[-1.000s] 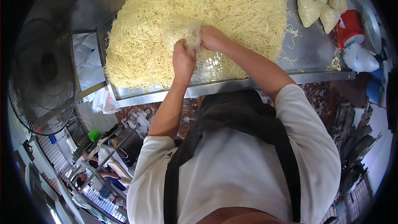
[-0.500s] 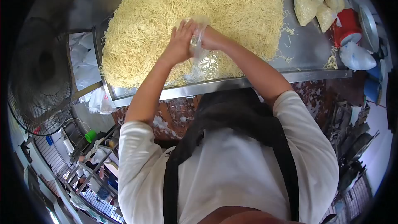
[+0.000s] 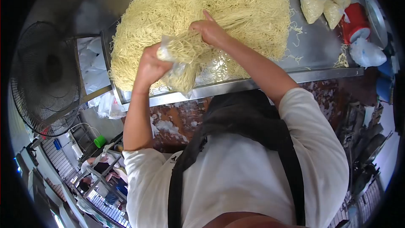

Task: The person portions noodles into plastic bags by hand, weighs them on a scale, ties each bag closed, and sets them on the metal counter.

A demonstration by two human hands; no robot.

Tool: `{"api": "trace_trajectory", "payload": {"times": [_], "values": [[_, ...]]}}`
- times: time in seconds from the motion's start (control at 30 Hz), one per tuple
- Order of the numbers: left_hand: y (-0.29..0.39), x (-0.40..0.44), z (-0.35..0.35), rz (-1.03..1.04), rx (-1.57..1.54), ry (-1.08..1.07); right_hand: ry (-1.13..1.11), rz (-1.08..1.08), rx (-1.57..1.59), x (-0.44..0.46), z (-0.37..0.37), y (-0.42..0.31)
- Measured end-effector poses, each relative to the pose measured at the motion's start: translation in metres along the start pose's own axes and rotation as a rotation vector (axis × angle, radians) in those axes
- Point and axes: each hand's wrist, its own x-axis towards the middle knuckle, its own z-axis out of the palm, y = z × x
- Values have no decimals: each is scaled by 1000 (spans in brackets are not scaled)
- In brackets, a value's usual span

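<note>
A large mound of yellow noodles (image 3: 156,17) lies on a metal table (image 3: 310,44). Near the table's front edge, my left hand (image 3: 152,65) is closed around the upper side of a clear plastic bag (image 3: 184,80). Noodles fill the bag and spill out at its mouth. My right hand (image 3: 209,31) is at the bag's mouth, curled over a bunch of noodles that runs from the mound; one finger points up and away. Its inner fingers are partly hidden by the noodles.
Several tied bags of noodles (image 3: 312,6) rest at the table's back right, beside a red scale (image 3: 355,23) and a white plastic bundle (image 3: 367,52). On the left stands a large fan (image 3: 46,80). Plastic bags (image 3: 90,61) lie left of the table. People are in the background at lower left.
My left hand has moved left and toward me with the bag, which is now full of noodles. My right hand has come out of the bag and is over noodles at its mouth.
</note>
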Motion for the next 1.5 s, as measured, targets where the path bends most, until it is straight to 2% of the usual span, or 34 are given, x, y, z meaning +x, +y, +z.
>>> {"api": "trace_trajectory", "payload": {"times": [0.03, 0.13, 0.2, 0.27, 0.4, 0.47, 0.5, 0.57, 0.6, 0.63, 0.7, 0.73, 0.77, 0.8, 0.83, 0.87, 0.93, 0.97, 1.03, 1.07, 1.13, 1.17, 1.23, 1.3, 1.33, 1.37, 1.4, 1.47, 1.5], "values": [[21, -11, -10, 45, 47, 20, -142, 84, 110, 5, -10, -7], [57, -20, -39, 110, 194, 16, 175, 94, 308, 19, 1, 28], [60, -24, -42, 121, 221, 29, 135, 312, 372, 10, -33, 37], [58, -18, -37, 142, 180, 72, 134, 384, 304, -2, -69, 54], [4, 5, -18, 40, -14, 47, 580, 381, 116, -39, -95, 171], [-24, 23, -4, 171, 157, 60, 436, 666, -172, -50, -127, 234], [-40, 31, 3, 234, 246, 64, 409, 646, -251, -52, -139, 305], [-88, 42, 23, 353, 442, 147, 255, 567, -338, -41, -139, 383], [-110, 42, 35, 417, 543, 190, 154, 599, -379, -36, -157, 354], [-128, 32, 48, 343, 602, 217, 77, 624, -417, -31, -161, 303], [-117, 7, 73, 191, 596, 449, 44, 631, -488, -29, -153, 182], [-109, -9, 89, 109, 589, 557, 48, 563, -566, -33, -134, 130], [-101, -26, 106, 64, 476, 578, 55, 497, -646, -37, -115, 78], [-95, -36, 121, 23, 365, 601, -71, 475, -686, -40, -75, 49], [-89, -40, 142, -57, 233, 599, -69, 406, -594, -45, -37, 18], [-85, -42, 156, -137, 102, 592, -59, 311, -543, -49, 10, 10], [-94, -13, 156, -243, -17, 698, 159, 138, -415, -53, 80, 18], [-100, 4, 155, -296, -76, 750, 92, 174, -380, -47, 83, 17], [-106, 35, 125, -109, -420, 719, -35, 237, -317, -25, 83, 23], [-100, 41, 111, -18, -590, 695, -116, 210, -178, -19, 65, 11], [-24, 38, 79, -102, -875, 599, -275, 159, 100, -6, 0, -23], [-9, 31, 75, -83, -821, 581, -211, 118, 107, -2, -9, -31], [9, 12, 77, -174, -759, 550, -80, 34, 124, 5, -16, -48], [9, 12, 84, -238, -719, 603, 40, 90, 332, 10, 0, -55], [2, 11, 84, -279, -820, 584, 100, 121, 437, 9, 4, -57], [-9, 10, 78, -319, -921, 562, -121, 218, 287, 7, 3, -54], [-19, 12, 71, -354, -1020, 541, -41, 115, 202, -6, 0, -48], [-30, 10, 68, -410, -1019, 525, 89, -95, 38, -54, 1, -32], [-33, 9, 68, -437, -1041, 524, 193, -5, -151, -63, 7, -23]]}}
